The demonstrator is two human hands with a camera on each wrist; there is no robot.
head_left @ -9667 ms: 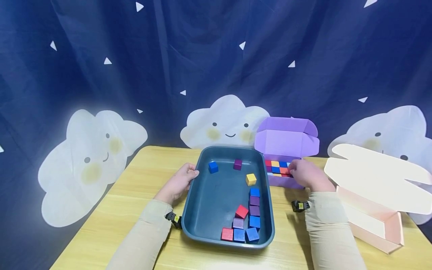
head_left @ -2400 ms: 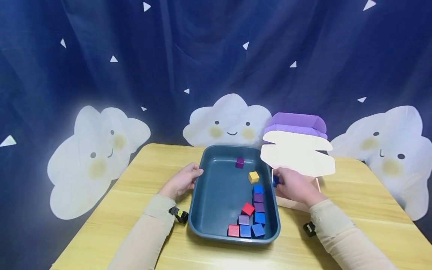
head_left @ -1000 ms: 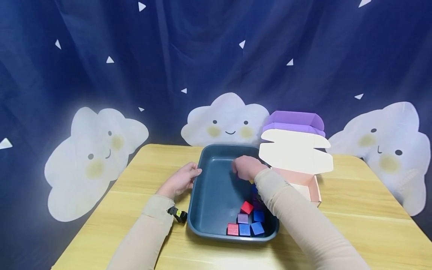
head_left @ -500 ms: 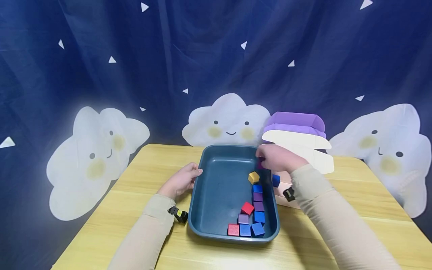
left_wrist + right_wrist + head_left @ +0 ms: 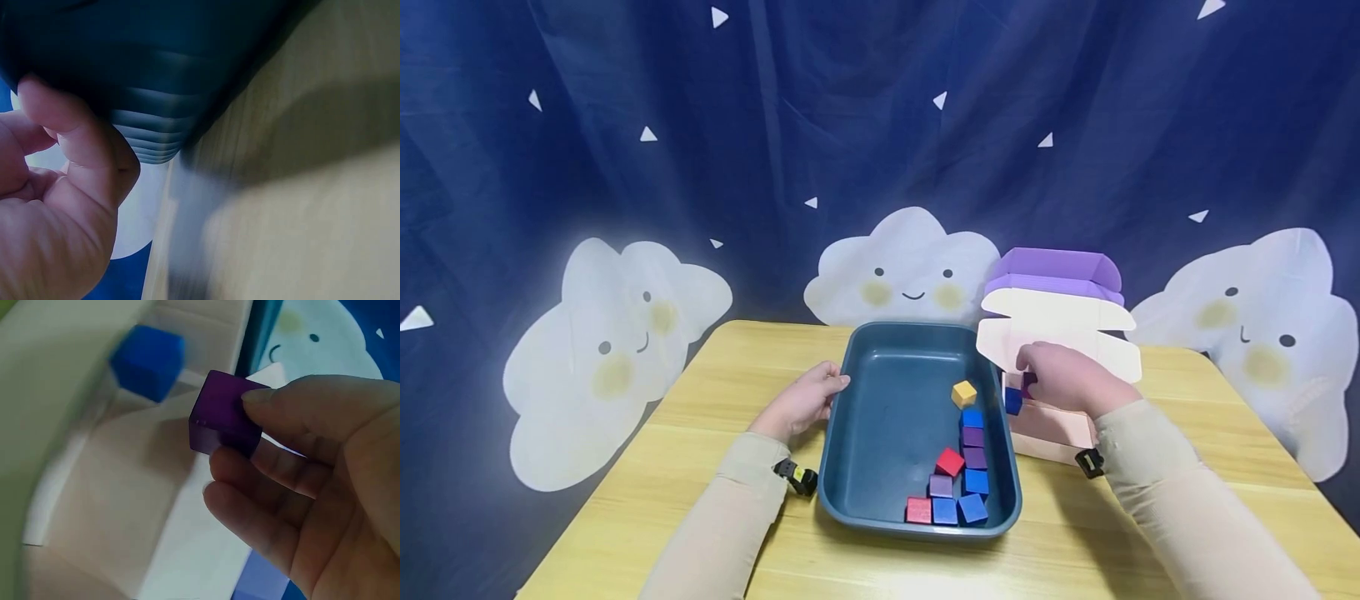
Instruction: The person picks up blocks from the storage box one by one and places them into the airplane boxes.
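In the head view, my right hand is over the pale pink cardboard box. Between its thumb and fingertips it pinches a purple cube, seen large in the right wrist view. A blue cube sits inside the box, near its left end. My left hand grips the left rim of a dark blue-green tray, thumb at the edge. Along the tray's right side and near end lie blue, purple and red cubes, with a yellow cube farther back.
The pink box's white lid stands raised behind it. A purple box shows behind that lid, mostly hidden. Wooden tabletop runs out to the right, and a dark blue curtain with clouds hangs at the back.
My right hand reached into the tray, took the purple cube from its far end and carried it right over the pink box. Earlier, the pink box moved left, in front of the purple one.
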